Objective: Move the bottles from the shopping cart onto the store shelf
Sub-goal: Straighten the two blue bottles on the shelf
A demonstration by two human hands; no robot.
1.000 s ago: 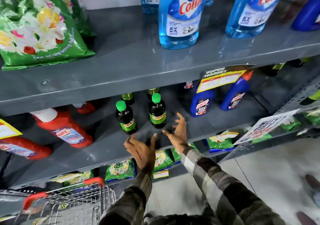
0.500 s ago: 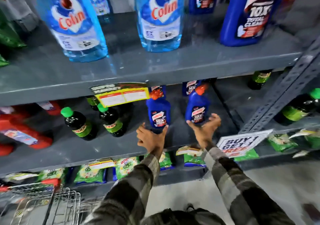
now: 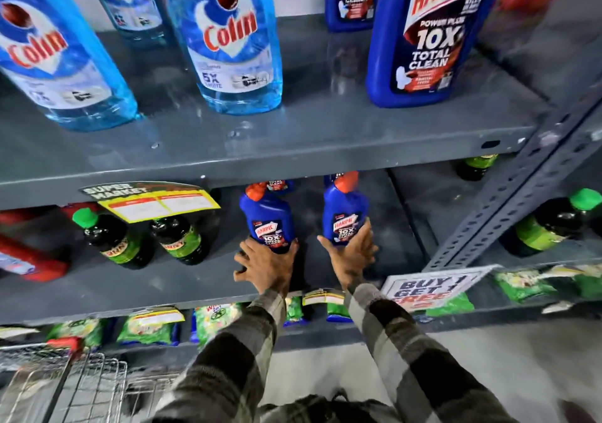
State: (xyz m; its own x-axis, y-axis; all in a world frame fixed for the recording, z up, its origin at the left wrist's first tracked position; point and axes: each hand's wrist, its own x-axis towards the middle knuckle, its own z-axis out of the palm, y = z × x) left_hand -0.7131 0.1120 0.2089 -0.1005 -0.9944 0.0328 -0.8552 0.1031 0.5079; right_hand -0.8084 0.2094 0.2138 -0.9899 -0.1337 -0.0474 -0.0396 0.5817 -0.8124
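Observation:
Two small blue Harpic bottles with orange caps stand on the grey middle shelf point(image 3: 195, 287). My left hand point(image 3: 265, 268) wraps the base of the left blue bottle point(image 3: 268, 219). My right hand point(image 3: 353, 255) grips the base of the right blue bottle point(image 3: 345, 215). Both bottles stand upright, and whether their bases still rest on the shelf I cannot tell. The wire shopping cart point(image 3: 75, 386) with a red handle sits at the lower left.
Two dark bottles with green caps point(image 3: 112, 238) stand left of my hands, red bottles point(image 3: 29, 261) lie further left. Colin bottles point(image 3: 233, 38) and a big Harpic bottle point(image 3: 423, 31) fill the upper shelf. A slotted grey upright point(image 3: 508, 214) and a promo sign point(image 3: 433, 287) are at right.
The view swung right from the green-capped bottles. Both hands travelled to the two blue Harpic bottles and closed around their bases.

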